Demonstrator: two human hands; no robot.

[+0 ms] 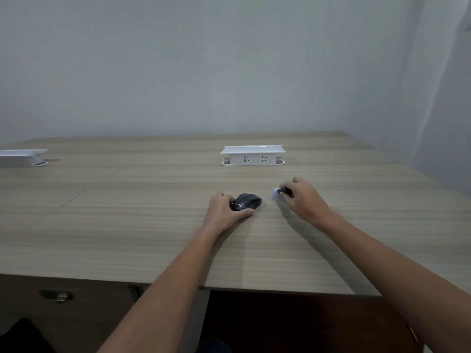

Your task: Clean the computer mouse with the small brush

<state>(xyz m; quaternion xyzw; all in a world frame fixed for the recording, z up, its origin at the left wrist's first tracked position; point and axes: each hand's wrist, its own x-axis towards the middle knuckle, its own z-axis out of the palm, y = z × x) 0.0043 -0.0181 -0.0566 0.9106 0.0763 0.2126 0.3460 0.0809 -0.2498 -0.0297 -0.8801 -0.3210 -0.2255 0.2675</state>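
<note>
Both hands on counter: left hand grip cups black mouse; right hand grip pinches small brush, white tip blurred, just right of mouse

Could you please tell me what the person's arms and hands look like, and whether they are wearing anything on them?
Both forearms are bare along the whole length in view, with no sleeves showing. The left hand and the right hand wear no gloves. No watch, bracelet or ring can be seen, though fine details on the fingers are too small to tell for certain.
</note>
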